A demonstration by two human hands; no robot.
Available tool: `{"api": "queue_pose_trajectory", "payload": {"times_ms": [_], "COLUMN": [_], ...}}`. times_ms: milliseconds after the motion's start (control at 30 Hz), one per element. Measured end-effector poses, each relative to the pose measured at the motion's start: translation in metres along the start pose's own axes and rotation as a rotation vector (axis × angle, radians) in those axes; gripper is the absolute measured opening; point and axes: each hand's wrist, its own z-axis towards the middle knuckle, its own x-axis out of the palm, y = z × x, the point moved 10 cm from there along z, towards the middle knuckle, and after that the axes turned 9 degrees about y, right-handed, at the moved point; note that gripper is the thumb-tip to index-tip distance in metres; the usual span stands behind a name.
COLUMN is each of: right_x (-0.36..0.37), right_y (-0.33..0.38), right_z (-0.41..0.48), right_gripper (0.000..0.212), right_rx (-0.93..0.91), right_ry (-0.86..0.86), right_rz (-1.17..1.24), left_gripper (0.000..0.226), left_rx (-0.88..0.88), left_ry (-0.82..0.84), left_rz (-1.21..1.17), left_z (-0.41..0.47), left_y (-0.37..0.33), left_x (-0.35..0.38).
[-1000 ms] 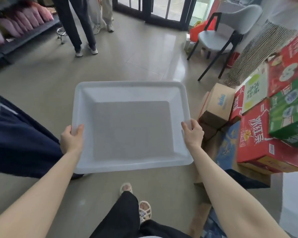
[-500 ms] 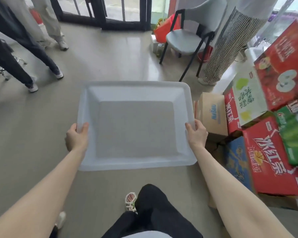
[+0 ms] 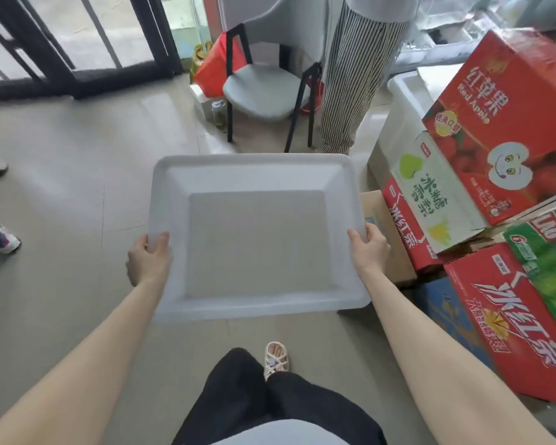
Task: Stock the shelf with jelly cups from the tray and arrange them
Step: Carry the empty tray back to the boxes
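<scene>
Standing near the tray (image 3: 254,162): chair (image 3: 264,91) ahead, cartons (image 3: 507,319) right.

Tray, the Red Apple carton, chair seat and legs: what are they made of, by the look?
Tray: thin moulded plastic, milky white, matte; the base looks semi-translucent, taking on the grey of the floor.
Red Apple carton: printed cardboard, slightly glossy; folded edges and flaps show.
Chair seat: smooth grey shell, likely plastic or faux leather; cannot tell which.
Chair legs: black, thin, probably painted metal.
</scene>
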Motion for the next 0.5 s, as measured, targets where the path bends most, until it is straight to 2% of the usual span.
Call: {"api": "queue_pose_trajectory", "payload": {"times_ms": [200,300,500], "right_x": [0.011,0.013,0.009], "right_y": [0.018,0.017,-0.014], "right_z": [0.068,0.090,0.098], "right_gripper": [0.020,0.023,0.021], "right_rx": [0.088,0.160,0.376], "right_ry": [-0.125,-0.222,-0.454], "right_rz": [0.040,0.109,0.264], "left_gripper": [0.035,0.032,0.029], "left_rx": [0.093,0.180,0.324], "left_ry": [0.179,0.303,0.569], "left_rz": [0.062,0.119,0.245], "left_z": [0.116,0.166,0.218], "left_y": [-0.081,-0.135,-0.241], "left_x": [0.071,0.124,0.241]}}
